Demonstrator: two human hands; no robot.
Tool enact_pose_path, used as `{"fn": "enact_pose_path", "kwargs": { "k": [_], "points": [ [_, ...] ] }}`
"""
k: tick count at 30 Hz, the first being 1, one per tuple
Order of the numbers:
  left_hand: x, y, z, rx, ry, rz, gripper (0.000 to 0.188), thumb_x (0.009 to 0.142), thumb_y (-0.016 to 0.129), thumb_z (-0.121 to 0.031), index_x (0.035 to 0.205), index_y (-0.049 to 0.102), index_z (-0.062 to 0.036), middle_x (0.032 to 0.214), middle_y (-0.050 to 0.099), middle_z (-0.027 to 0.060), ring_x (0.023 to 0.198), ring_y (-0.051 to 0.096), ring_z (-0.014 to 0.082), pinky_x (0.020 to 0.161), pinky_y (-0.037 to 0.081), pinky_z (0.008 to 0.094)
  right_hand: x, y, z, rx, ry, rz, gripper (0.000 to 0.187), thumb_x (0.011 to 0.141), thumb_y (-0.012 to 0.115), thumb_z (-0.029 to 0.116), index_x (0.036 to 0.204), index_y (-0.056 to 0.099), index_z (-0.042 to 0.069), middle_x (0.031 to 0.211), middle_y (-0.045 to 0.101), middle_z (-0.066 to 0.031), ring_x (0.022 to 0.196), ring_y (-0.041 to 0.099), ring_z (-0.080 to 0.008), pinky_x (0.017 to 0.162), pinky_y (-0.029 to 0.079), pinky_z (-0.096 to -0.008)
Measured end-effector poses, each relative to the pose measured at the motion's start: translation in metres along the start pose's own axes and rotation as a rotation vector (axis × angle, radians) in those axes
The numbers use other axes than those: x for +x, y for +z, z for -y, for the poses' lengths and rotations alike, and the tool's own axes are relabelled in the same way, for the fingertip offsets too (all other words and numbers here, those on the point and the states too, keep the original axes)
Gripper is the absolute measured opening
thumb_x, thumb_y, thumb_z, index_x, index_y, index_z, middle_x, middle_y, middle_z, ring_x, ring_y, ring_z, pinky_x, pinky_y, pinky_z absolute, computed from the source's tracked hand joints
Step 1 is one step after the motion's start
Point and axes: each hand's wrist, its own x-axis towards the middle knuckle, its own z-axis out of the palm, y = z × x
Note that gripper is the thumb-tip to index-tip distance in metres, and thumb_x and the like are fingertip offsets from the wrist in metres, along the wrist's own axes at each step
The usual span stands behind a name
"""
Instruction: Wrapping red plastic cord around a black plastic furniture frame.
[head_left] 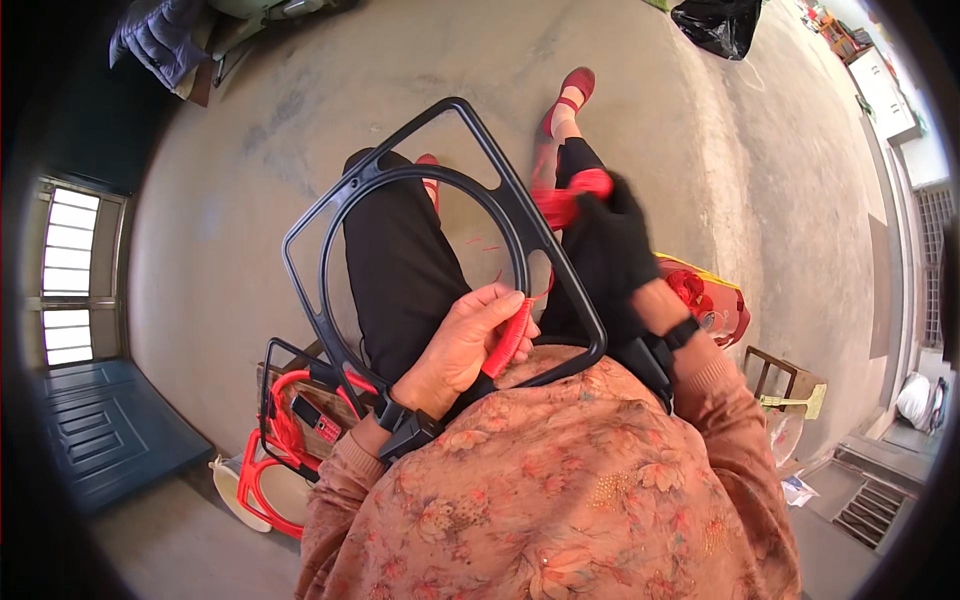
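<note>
A black frame [513, 205], an angular outline with a ring inside it, rests across my lap. My bare left hand [450, 345] pinches the ring's near right side. Tight coils of red cord [510, 340] wrap the ring there, under my thumb and fingers. Right of the frame, my right hand [620, 240] wears a black glove and is closed around a bundle of red cord [590, 183]. That bundle and the glove are smeared by motion. A thin red strand rises from the coils along the ring toward the right.
Left of my lap, red-wound frames [265, 480] and a small phone [316, 418] lie on a low support. A bag with red yarn [690, 290] stands at my right, near a wooden stool [775, 380]. A black plastic bag [715, 25] lies on the far floor.
</note>
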Motion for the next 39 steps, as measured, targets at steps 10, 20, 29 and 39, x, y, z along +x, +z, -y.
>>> {"fn": "enact_pose_path", "kwargs": {
  "k": [10,20,29,39],
  "points": [
    [0.003,-0.020,0.015,-0.093,0.084,0.074,0.022,0.089,0.060,-0.017,0.103,0.058,0.0008,0.086,0.065,0.0111,0.072,0.064,0.0197,0.064,0.055,0.0302,-0.040,0.031,0.084,1.046,0.533,0.889,0.045,0.092,0.056,0.028,0.127,0.047,0.000,0.111,0.059,-0.0109,0.097,0.057,-0.0134,0.084,0.046,-0.0260],
    [0.010,-0.019,0.018,-0.059,0.214,0.019,0.021,0.090,0.060,-0.017,0.103,0.059,-0.0002,0.100,0.064,0.0058,0.090,0.062,0.0128,0.083,0.051,0.0279,-0.049,0.000,0.050,0.035,0.291,0.806,0.051,0.078,0.070,0.016,0.121,0.051,-0.003,0.103,0.062,-0.0059,0.094,0.057,-0.0104,0.083,0.047,-0.0260],
    [0.007,-0.007,0.016,-0.012,0.236,-0.005,0.016,0.093,0.057,-0.018,0.094,0.060,-0.0027,0.089,0.064,0.0017,0.079,0.060,0.0068,0.072,0.050,0.0211,-0.074,-0.008,0.050,0.256,0.355,0.826,0.052,0.080,0.068,0.016,0.125,0.047,0.000,0.107,0.060,-0.0053,0.098,0.054,-0.0085,0.085,0.044,-0.0245],
    [-0.001,-0.007,0.010,0.148,0.191,-0.098,0.015,0.093,0.055,-0.021,0.089,0.056,-0.0061,0.076,0.060,0.0037,0.060,0.055,0.0096,0.054,0.048,0.0236,-0.055,-0.021,0.032,0.154,0.420,0.934,0.041,0.083,0.064,0.019,0.118,0.051,0.001,0.095,0.061,-0.0053,0.090,0.055,-0.0109,0.082,0.044,-0.0262]
  ]
}}
